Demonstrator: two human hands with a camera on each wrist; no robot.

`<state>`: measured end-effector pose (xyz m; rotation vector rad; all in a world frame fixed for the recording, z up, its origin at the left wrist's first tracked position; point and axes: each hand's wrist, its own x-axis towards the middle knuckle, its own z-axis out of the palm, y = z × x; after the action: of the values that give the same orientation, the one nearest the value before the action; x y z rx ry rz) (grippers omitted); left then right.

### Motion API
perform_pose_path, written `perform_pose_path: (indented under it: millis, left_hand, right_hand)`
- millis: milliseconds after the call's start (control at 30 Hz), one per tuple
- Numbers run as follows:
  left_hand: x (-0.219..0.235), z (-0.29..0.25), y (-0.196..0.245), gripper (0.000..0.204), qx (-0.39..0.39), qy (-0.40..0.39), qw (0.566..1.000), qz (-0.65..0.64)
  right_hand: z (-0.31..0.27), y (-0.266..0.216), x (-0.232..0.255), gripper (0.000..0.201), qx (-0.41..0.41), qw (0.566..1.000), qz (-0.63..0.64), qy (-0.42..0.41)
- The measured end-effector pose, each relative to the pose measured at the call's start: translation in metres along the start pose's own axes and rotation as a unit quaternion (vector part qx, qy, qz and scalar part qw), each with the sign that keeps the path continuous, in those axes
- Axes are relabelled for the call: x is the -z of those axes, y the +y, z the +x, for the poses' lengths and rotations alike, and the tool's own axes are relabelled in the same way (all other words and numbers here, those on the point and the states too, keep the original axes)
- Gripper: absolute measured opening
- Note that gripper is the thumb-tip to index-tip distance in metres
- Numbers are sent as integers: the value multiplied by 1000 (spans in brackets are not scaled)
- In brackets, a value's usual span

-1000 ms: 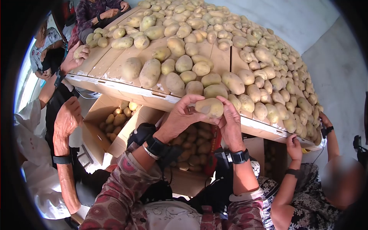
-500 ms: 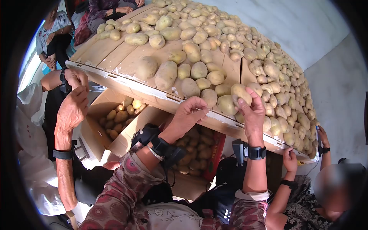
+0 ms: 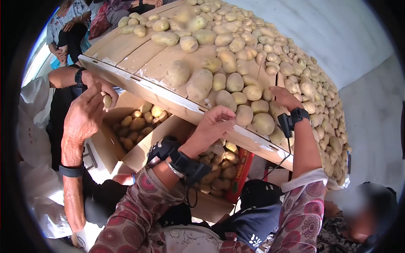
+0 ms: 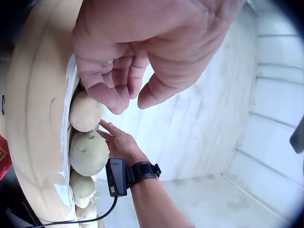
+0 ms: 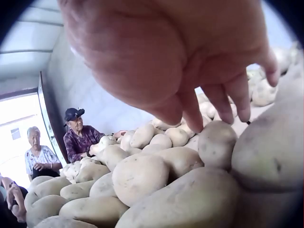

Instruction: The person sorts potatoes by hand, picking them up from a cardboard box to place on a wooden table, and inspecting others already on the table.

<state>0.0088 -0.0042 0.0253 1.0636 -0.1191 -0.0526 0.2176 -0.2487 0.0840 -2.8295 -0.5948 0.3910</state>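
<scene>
From my remote seat I counted one table, well over a hundred potatoes, two boxes holding some, two wrist cameras and the wearer's two hands — one left hand, one right hand. The right wrist view showed me two heads.

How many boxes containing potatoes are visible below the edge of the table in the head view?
2: the left box, and the red-sided box to its right. More may be hidden under the table.
</scene>
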Motion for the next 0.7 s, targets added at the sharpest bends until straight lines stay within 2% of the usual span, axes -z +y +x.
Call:
perform_pose_path:
  millis: [67, 133, 200, 267, 300, 333, 400, 433, 500, 533, 600, 633, 667, 700]
  left_hand:
    - [6, 7, 3, 13, -11, 5, 1000, 4]
    - [10, 5, -4, 13, -16, 26, 1000, -5]
    - [12, 4, -1, 12, 16, 76, 997, 28]
    - [19, 5, 1, 10, 12, 85, 996, -18]
    - [24, 4, 0, 10, 25, 93, 995, -37]
    - [28, 7, 0, 9, 29, 96, 993, -55]
    - [31, 6, 3, 9, 40, 96, 994, -41]
    - [31, 7, 3, 9, 45, 88, 995, -26]
    - [33, 3, -3, 10, 58, 84, 995, -8]
    - [35, 3, -7, 11, 64, 55, 996, 11]
    - [31, 2, -10, 12, 75, 24, 996, 37]
    - [26, -1, -10, 12, 113, 37, 991, 60]
    - [22, -4, -11, 12, 154, 49, 984, 82]
    - [19, -4, -13, 12, 160, 47, 982, 84]
  right_hand:
    - [0, 21, -5, 42, 76, 986, 124, 79]
    - [-37, -32, 9, 36, -51, 952, 264, 147]
    - [-71, -62, 5, 31, -29, 913, 364, 183]
    - [-105, -82, -11, 26, 26, 890, 399, 218]
    - [-124, -94, -24, 23, 52, 863, 457, 210]
    - [-142, -102, -40, 23, 61, 857, 476, 186]
    - [-166, -107, -80, 20, 40, 844, 528, 81]
    - [-173, -105, -100, 17, 36, 854, 519, 26]
    - [-178, -94, -142, 14, 37, 869, 494, -24]
    - [-176, -85, -167, 15, 26, 850, 524, -41]
    - [-174, -65, -197, 20, 3, 925, 365, -108]
    - [-168, -60, -215, 20, 3, 922, 373, -108]
    - [-163, -57, -233, 23, 77, 965, 239, -80]
    - [-160, -54, -247, 25, 146, 983, 95, -50]
